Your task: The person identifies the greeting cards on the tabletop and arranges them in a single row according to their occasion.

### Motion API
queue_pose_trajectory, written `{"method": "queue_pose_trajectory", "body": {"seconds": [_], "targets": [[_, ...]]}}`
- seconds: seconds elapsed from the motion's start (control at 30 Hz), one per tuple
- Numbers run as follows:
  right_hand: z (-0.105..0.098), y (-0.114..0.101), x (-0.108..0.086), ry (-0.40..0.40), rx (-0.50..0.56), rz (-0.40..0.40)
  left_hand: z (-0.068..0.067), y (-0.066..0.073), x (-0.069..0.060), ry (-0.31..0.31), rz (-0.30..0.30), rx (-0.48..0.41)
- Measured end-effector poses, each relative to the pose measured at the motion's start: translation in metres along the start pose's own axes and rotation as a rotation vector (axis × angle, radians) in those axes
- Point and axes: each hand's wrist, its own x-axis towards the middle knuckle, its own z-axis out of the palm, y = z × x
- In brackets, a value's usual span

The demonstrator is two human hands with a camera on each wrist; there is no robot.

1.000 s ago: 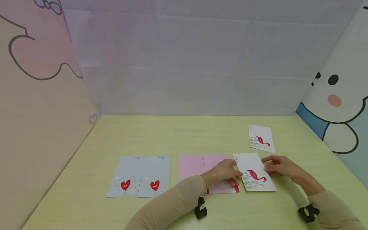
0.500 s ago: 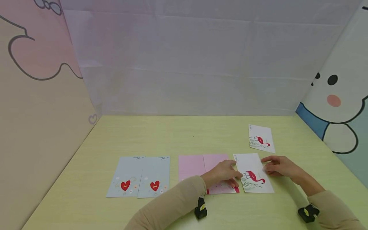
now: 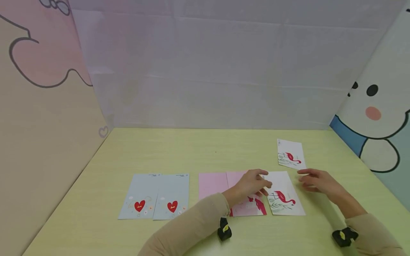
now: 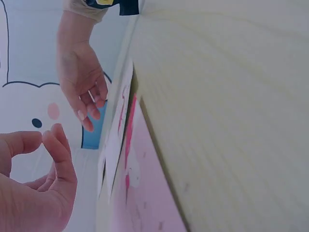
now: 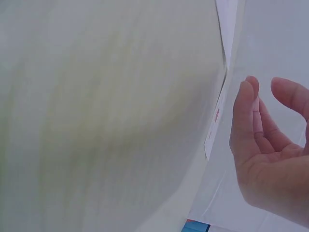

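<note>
A white card with a red flamingo point(image 3: 285, 195) lies flat on the table between my hands. My left hand point(image 3: 251, 183) hovers over the pink card point(image 3: 245, 209) and the flamingo card's left edge, partly hiding both. In the left wrist view its thumb and a fingertip come close together with nothing between them. My right hand point(image 3: 321, 183) is raised off the flamingo card's right side, fingers loosely bent; the right wrist view shows it holding nothing. Behind lies a second flamingo card point(image 3: 290, 154), at a slight slant.
Another pink card point(image 3: 213, 185) adjoins the first on its left. Farther left, two light blue cards with red hearts point(image 3: 141, 195) lie side by side. The pale yellow table point(image 3: 192, 149) is bordered by a whitish back sheet point(image 3: 208, 71) and printed side panels.
The near flamingo card settled flat with its lower edge shifting slightly left. Both hands then let go of it; the right hand drew back to the right and the left lifted a little.
</note>
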Motion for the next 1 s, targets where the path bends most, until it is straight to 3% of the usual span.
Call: {"method": "queue_pose_trajectory", "body": {"seconds": [0.13,0.3,0.47,0.63,0.93,1.0], "targets": [[-0.015,0.011,0.011,0.016,0.093,-0.044,0.003,0.010,0.010,0.039,0.054,-0.109],[-0.028,0.023,0.027,0.094,0.186,-0.001,0.009,0.020,0.023,0.110,0.081,-0.185],[-0.033,0.023,0.036,0.157,0.208,0.057,0.018,0.026,0.037,0.191,0.030,-0.210],[-0.035,0.015,0.031,0.172,0.258,0.105,0.031,0.028,0.049,0.250,-0.032,-0.246],[-0.043,0.013,0.026,0.146,0.585,0.131,0.043,0.022,0.067,0.298,-0.088,-0.191],[-0.045,0.013,0.027,0.121,0.610,0.133,0.045,0.022,0.070,0.298,-0.095,-0.179]]}}
